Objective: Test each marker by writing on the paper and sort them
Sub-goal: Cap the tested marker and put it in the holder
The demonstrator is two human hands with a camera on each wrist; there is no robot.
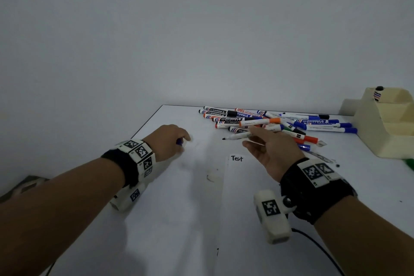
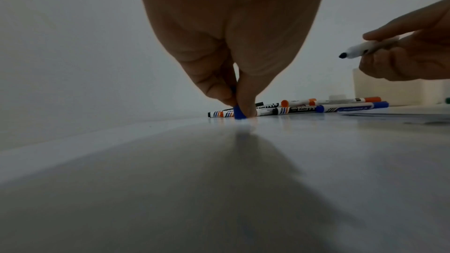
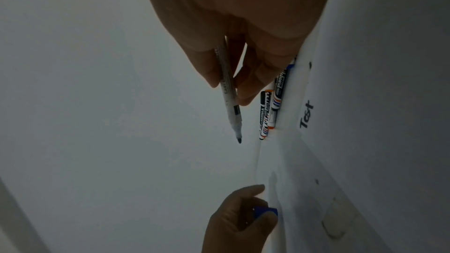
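Observation:
My right hand [image 1: 266, 143] holds an uncapped white marker [image 1: 238, 136] above the table, its dark tip pointing left; the right wrist view shows the same marker [image 3: 228, 99] pinched between thumb and fingers. My left hand [image 1: 172, 141] pinches a blue cap [image 1: 179, 141] and rests it on the table; the cap [image 2: 239, 113] stands on end under the fingertips. A sheet of paper [image 1: 246, 197] marked "Test" lies below the right hand. A pile of markers [image 1: 275, 123] with black, blue, orange caps lies at the table's far side.
A cream stepped holder [image 1: 385, 123] stands at the right edge with one marker [image 1: 378, 93] upright in its top slot. Something green [image 1: 408, 162] lies in front of it. The white table [image 1: 179, 219] ends at a wall behind. A cable [image 1: 313, 244] runs from my right wrist.

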